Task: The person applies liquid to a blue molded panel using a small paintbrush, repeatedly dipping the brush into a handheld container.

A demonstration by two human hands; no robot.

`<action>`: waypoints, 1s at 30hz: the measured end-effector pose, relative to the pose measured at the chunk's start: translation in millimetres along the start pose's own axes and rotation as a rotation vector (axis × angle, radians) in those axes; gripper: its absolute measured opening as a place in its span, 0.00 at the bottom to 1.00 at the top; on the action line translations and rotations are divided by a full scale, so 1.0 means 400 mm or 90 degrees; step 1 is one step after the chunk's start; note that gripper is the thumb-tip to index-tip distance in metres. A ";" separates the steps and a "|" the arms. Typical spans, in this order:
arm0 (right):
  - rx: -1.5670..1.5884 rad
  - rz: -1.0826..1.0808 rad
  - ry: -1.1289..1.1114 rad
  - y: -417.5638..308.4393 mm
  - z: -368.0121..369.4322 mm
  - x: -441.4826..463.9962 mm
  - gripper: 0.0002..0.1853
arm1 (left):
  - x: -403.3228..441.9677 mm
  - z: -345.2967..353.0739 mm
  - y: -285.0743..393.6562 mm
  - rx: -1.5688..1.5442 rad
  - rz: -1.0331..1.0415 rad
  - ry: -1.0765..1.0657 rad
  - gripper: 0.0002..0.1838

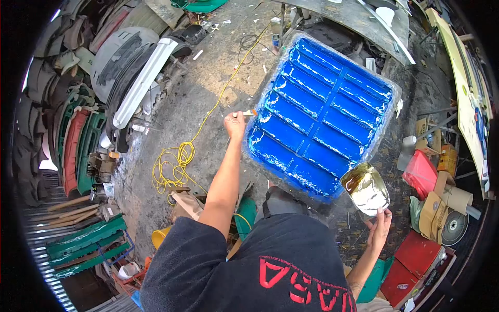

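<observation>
Between the fingers of my left hand (pixel 235 125) is a small paintbrush (pixel 246 113), its orange end at the left edge of a large blue ribbed panel (pixel 325 117). White glossy streaks run along the panel's ridges, and a ragged translucent border surrounds it. My right hand (pixel 380 229) grips the near rim of a shallow, shiny container (pixel 366 190) by the panel's lower right corner. Yellowish liquid seems to lie inside the container, though glare hides part of it.
A yellow cord (pixel 179 164) coils on the stained floor to the left. Curved grey and green panels (pixel 92 151) are stacked farther left. At the right are a red bag (pixel 420 174), a cardboard box (pixel 432 216) and a red case (pixel 413 268). A grey table (pixel 343 13) stands beyond the panel.
</observation>
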State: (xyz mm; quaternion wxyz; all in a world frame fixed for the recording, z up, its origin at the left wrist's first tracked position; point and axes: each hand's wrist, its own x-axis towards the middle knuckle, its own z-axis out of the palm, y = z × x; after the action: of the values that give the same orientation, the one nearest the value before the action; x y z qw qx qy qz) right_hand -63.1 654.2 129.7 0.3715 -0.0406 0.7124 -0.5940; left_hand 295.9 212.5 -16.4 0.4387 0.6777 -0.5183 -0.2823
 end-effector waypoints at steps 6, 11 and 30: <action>-0.018 -0.006 0.020 -0.009 0.054 -0.024 0.25 | 0.027 0.007 -0.142 0.043 -0.042 -0.074 0.11; -0.013 -0.005 0.034 0.000 0.108 -0.032 0.25 | 0.013 -0.073 0.022 -0.097 -0.143 -0.143 0.10; -0.040 0.020 0.012 0.005 0.413 -0.008 0.29 | 0.040 -0.054 0.069 -0.009 0.288 -0.292 0.12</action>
State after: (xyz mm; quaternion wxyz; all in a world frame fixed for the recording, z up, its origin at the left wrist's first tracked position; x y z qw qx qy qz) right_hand 35.7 521.6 126.4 0.3723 -0.0352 0.7348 -0.5659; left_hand 306.3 201.8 19.1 0.3672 0.4609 -0.7390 -0.3266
